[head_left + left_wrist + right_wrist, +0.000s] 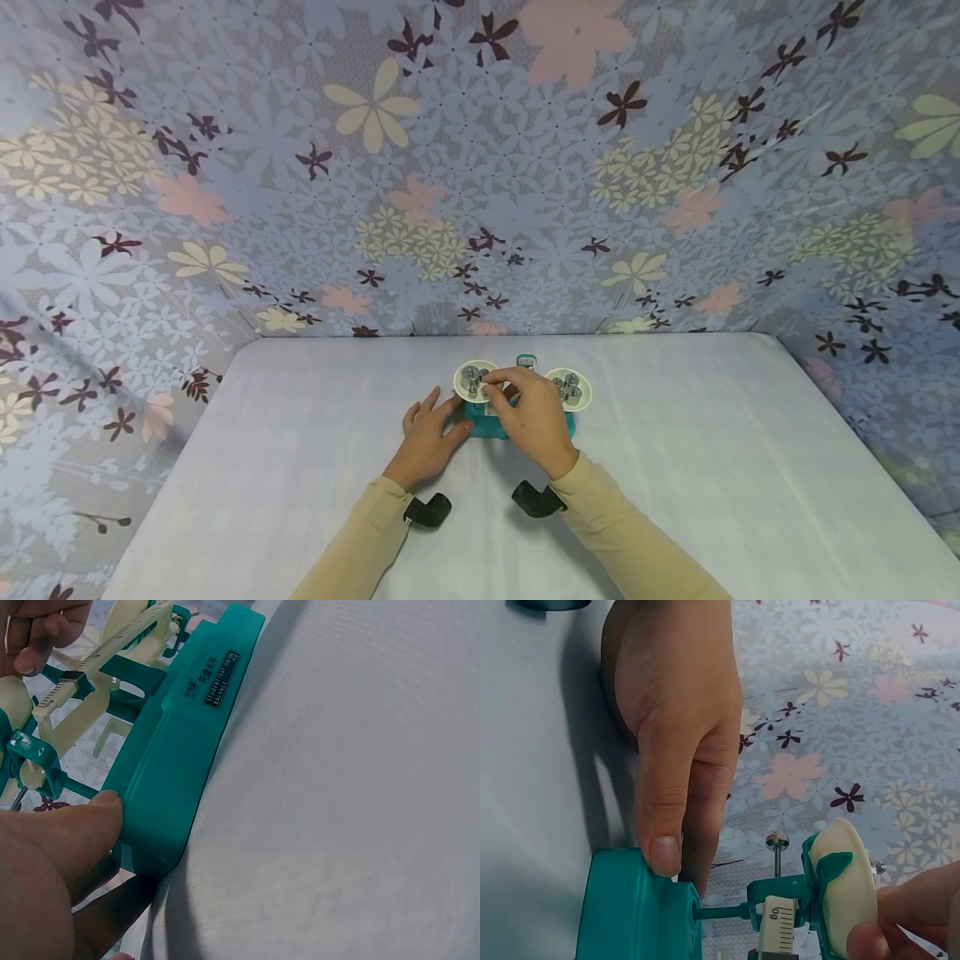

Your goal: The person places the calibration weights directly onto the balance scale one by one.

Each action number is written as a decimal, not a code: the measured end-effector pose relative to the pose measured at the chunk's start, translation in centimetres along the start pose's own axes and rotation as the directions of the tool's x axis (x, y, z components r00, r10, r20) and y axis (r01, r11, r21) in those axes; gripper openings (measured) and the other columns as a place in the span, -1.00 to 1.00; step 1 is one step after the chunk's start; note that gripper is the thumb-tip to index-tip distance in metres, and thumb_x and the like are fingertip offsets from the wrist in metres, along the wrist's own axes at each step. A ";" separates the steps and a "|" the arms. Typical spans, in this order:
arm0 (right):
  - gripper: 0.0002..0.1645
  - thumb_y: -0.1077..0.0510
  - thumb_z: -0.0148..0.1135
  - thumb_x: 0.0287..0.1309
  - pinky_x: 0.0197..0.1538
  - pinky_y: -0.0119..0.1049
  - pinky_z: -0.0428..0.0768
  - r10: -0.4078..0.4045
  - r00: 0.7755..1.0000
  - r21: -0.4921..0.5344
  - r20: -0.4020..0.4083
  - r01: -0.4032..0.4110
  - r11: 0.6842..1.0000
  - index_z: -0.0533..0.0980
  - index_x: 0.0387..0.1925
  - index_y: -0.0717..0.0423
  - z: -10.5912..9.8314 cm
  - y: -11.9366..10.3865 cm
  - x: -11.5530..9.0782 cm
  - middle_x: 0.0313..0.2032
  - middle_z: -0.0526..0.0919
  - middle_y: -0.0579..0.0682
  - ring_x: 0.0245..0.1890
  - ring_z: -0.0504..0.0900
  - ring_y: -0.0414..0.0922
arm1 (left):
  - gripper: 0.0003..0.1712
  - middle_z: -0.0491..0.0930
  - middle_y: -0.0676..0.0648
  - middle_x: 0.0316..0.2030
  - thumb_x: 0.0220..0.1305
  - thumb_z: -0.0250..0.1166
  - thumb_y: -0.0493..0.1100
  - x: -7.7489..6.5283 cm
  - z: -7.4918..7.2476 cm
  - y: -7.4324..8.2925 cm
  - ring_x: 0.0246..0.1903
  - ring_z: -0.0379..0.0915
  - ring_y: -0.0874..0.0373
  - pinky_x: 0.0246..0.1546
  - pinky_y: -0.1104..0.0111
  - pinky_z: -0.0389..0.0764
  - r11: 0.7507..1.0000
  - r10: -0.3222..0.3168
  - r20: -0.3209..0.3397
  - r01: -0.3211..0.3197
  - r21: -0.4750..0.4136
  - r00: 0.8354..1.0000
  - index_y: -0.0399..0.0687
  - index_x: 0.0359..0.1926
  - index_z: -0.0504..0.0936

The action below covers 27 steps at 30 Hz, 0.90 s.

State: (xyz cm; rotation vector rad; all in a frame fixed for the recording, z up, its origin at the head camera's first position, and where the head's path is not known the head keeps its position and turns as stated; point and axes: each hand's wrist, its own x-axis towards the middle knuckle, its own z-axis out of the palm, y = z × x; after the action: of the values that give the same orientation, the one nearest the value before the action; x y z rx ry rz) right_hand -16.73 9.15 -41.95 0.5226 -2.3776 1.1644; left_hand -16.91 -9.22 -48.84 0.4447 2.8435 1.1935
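A teal student balance (487, 427) with two cream pans stands in front of me. Several metal weights (471, 375) lie in its left pan (458, 388), and more weights (572, 392) in the right pan (587, 393). My left hand (427, 442) holds the left end of the base (180, 757) between thumb and fingers. Above the left pan, my right hand (532, 408) pinches a small weight, mostly hidden by the fingertips. In the right wrist view, right fingertips (866, 941) are at the pan's rim. The graduated beam (112, 652) shows in the left wrist view.
A pale cloth covers the table (300, 400). Flower-patterned covering (480, 167) rises behind the table's back edge. Black wrist mounts (431, 510) stick out below both hands. A small teal-framed part (527, 361) stands behind the balance, between the pans.
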 end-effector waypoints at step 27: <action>-0.89 0.27 0.39 0.22 -0.53 -0.37 0.47 -0.005 1.000 -0.017 0.005 0.006 1.000 0.73 -0.21 0.11 -1.3 0.1 -0.4 -0.44 0.67 -0.08 -0.58 0.50 -0.23 | -0.37 0.39 -0.24 0.38 0.47 0.18 0.02 0.1 -0.2 -0.4 0.50 -0.05 -0.26 0.42 -0.23 -0.16 0.999 -0.020 0.006 0.020 -0.034 1.000 -0.20 0.41 0.40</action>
State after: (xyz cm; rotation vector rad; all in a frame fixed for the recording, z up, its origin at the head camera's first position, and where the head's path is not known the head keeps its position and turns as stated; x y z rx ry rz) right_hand -16.18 10.35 -41.48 0.5264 -2.3864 1.1409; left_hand -17.19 -9.60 -48.97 0.4170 2.8113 1.2338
